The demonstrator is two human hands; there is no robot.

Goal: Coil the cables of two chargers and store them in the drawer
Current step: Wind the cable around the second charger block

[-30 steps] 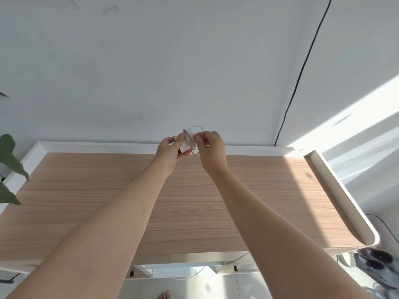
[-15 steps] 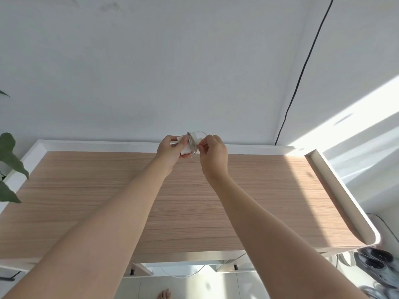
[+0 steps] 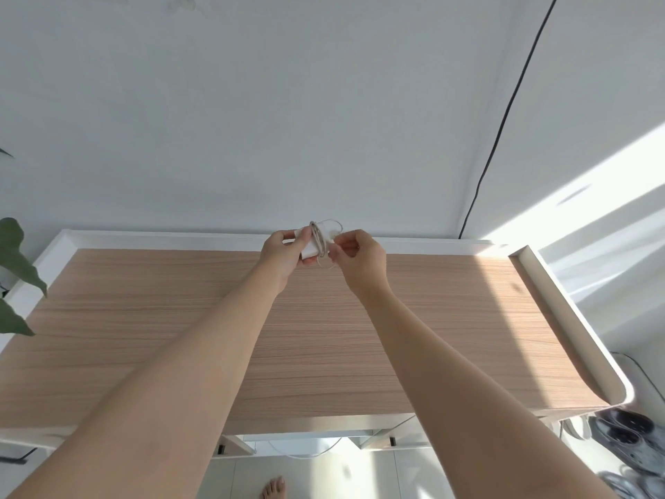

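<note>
Above the far edge of the wooden desk [image 3: 324, 336] I hold a small white charger [image 3: 310, 246] in my left hand [image 3: 284, 248]. Its thin pale cable [image 3: 318, 236] is wound around the charger body in several turns. My right hand [image 3: 360, 257] pinches the loose end of that cable just right of the charger; a small loop arcs above the fingers. Under the desk's front edge an open white drawer [image 3: 298, 442] shows, with a white cable lying in it. A second charger body is not in sight.
The desk has a raised white rim [image 3: 572, 318] at the back and sides. A black cord [image 3: 503, 113] runs down the wall at the right. Plant leaves [image 3: 16, 261] reach in from the left. Shoes [image 3: 622, 432] sit on the floor at lower right; my bare foot [image 3: 273, 488] is below.
Both hands dropped slightly toward the desk. The cable loop above the charger has shrunk as my right hand drew the loose end in closer.
</note>
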